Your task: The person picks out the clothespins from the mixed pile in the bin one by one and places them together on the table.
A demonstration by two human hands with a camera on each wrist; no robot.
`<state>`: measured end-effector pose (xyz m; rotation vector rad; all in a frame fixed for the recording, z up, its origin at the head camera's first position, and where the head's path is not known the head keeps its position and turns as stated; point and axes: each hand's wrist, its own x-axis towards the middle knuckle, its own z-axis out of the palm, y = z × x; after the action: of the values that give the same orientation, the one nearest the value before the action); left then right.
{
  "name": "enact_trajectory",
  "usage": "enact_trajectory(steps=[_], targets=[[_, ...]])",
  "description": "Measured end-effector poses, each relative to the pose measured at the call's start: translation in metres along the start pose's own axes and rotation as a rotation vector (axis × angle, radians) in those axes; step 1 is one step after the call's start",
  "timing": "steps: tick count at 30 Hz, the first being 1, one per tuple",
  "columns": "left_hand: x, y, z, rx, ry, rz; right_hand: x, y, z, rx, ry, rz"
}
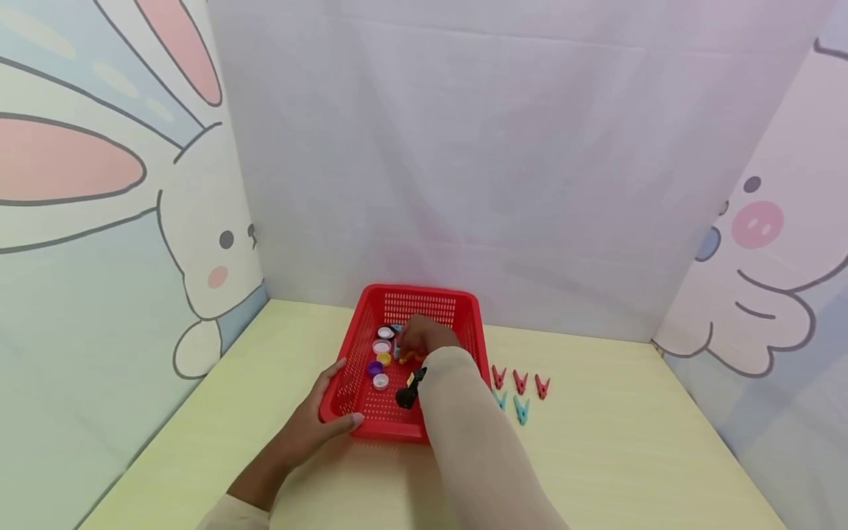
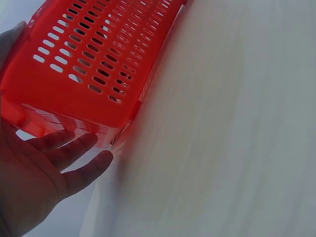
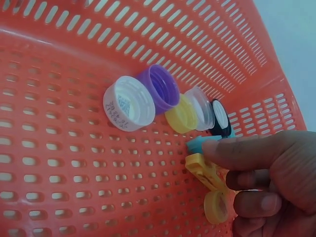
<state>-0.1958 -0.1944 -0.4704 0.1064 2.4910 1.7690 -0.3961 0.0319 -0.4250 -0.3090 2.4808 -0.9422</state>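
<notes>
- Head view: red basket [image 1: 391, 429] stood on a yellow table [image 1: 629, 442]; three red pegs [image 1: 520, 381] and two blue pegs [image 1: 522, 410] lay to its right.
- Left hand [image 1: 308, 427] spanned the basket's near left corner, fingers outstretched; right hand [image 1: 427, 337], apart from it, was inside.
- Right sleeve [image 1: 470, 434] and black camera [image 1: 406, 397] hid part of the basket.
- Left wrist view: fingers [image 2: 81, 177] spread loosely beside the basket.
- Right wrist view: white cap [image 3: 129, 104], purple cap [image 3: 159, 89], yellow cap [image 3: 181, 114], clear cap [image 3: 203, 113], black-rimmed cap [image 3: 220, 118].
- A fingertip touched a blue piece [image 3: 198, 143] beside a yellow peg [image 3: 203, 170]; whether pinched, could not be told.
- Writing: dark print on the white cap, too blurred to read surely.
</notes>
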Motion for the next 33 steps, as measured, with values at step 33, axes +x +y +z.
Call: enact_trajectory(steps=[33], targets=[[-0.001,0.000,-0.001,0.004,-0.002,0.006,0.006,-0.004,0.008,0.110,0.051,0.089]])
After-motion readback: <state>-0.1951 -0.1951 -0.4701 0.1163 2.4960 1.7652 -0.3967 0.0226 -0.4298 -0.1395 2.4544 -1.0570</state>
